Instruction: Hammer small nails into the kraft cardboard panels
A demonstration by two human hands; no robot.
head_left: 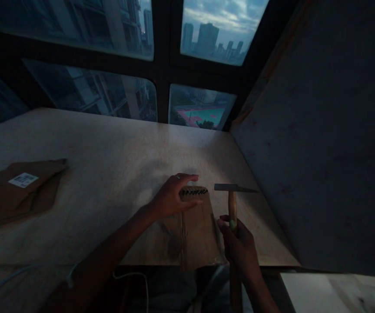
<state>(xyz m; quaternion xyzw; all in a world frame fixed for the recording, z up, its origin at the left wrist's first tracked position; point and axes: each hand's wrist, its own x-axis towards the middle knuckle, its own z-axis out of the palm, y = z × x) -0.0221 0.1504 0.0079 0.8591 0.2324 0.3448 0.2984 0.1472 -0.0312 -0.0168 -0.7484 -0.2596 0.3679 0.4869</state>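
My right hand (241,243) is wrapped round the wooden handle of a hammer (232,204). The hammer stands roughly upright, its metal head at the top and its tapered end pointing right. Left of it lies a long brown cardboard piece (197,232), its near end at the table's front edge. A dark zigzag row crosses its far end. Over that end my left hand (170,195) is spread, thumb and fingers apart; whether it presses on the cardboard I cannot tell. The hammer head is apart from the cardboard.
Flat cardboard pieces (4,187) with a white label lie at the left of the pale table (109,148). A grey panel (320,143) rises along the right side, and dark-framed windows stand behind. A white cable (131,274) hangs at the front edge.
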